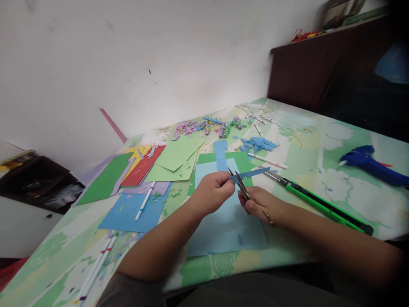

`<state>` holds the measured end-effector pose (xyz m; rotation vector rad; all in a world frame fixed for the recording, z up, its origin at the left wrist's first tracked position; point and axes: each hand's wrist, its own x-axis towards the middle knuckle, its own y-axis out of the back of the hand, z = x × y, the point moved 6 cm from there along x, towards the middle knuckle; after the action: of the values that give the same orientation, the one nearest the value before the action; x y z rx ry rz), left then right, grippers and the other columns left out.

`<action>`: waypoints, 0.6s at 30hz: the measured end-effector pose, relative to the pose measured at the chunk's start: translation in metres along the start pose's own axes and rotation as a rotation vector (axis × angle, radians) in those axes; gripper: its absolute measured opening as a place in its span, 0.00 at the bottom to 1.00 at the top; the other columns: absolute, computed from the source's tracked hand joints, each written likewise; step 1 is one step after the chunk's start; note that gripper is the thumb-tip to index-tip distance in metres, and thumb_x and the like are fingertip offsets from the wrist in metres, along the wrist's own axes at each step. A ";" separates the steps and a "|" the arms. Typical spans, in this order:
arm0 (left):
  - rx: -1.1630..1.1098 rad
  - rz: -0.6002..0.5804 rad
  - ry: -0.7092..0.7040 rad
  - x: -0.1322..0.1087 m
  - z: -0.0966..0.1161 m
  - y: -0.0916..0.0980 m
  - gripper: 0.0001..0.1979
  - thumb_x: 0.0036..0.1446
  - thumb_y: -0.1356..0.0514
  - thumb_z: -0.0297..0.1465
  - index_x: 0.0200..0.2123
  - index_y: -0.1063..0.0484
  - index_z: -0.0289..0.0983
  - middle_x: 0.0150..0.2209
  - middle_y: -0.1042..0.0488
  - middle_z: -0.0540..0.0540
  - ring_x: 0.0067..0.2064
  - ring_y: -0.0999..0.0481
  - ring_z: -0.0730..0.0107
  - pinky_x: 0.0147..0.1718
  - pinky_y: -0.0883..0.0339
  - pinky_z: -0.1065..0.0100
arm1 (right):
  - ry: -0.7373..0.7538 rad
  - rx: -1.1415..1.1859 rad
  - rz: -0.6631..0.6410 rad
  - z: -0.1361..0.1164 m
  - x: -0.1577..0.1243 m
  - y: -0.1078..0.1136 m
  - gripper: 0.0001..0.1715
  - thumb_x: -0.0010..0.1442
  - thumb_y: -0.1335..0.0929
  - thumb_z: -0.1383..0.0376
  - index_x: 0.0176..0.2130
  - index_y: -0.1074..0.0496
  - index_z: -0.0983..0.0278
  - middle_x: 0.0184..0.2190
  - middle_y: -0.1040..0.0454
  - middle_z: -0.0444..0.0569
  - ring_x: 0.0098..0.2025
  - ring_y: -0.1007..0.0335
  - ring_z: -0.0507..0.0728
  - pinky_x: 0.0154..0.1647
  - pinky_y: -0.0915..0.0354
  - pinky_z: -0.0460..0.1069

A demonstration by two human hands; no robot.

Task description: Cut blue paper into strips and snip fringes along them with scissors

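Note:
My left hand (pixel 214 192) pinches a narrow blue paper strip (pixel 255 172) whose lower edge is cut into a fringe. In my right hand (pixel 262 204) is a pair of scissors (pixel 244 190), their blades apart and crossing the strip close to my left fingertips. Beneath both hands lies a light blue sheet (pixel 226 232), partly covering a green sheet (pixel 204 158). A wider blue paper piece (pixel 220 153) rests just beyond my left hand. Small blue cut pieces (pixel 258 144) are heaped farther back.
A green utility knife (pixel 326 207) and a blue glue gun (pixel 373 165) lie on the right. Coloured sheets (pixel 134 213) and white marker-like sticks (pixel 96 273) spread over the left. Paper curls (pixel 225 128) sit by the wall; a dark cabinet (pixel 297 72) stands back right.

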<state>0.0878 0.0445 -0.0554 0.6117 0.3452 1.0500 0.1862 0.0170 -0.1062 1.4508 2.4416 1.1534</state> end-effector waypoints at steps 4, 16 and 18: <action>-0.014 0.002 0.036 0.000 -0.002 -0.001 0.08 0.45 0.52 0.30 0.17 0.41 0.36 0.17 0.46 0.54 0.22 0.45 0.78 0.21 0.50 0.74 | -0.050 -0.034 0.022 0.005 0.002 0.000 0.36 0.49 0.56 0.37 0.22 0.46 0.63 0.18 0.42 0.44 0.21 0.47 0.51 0.21 0.48 0.47; -0.620 -0.152 0.172 0.006 -0.017 -0.018 0.05 0.41 0.51 0.27 0.16 0.42 0.36 0.11 0.52 0.58 0.15 0.54 0.82 0.15 0.61 0.74 | -0.058 -0.129 0.097 0.010 0.001 0.004 0.35 0.50 0.54 0.37 0.25 0.45 0.63 0.20 0.41 0.45 0.22 0.47 0.51 0.21 0.49 0.47; -0.468 -0.069 0.121 0.005 -0.014 -0.012 0.06 0.43 0.51 0.28 0.17 0.41 0.36 0.12 0.50 0.57 0.16 0.51 0.81 0.16 0.58 0.74 | -0.031 -0.100 0.084 0.009 0.000 0.003 0.35 0.50 0.54 0.38 0.27 0.44 0.64 0.21 0.40 0.45 0.22 0.46 0.52 0.22 0.48 0.47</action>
<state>0.0907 0.0490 -0.0737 0.1163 0.2125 1.0574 0.1921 0.0232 -0.1101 1.5429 2.2880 1.2400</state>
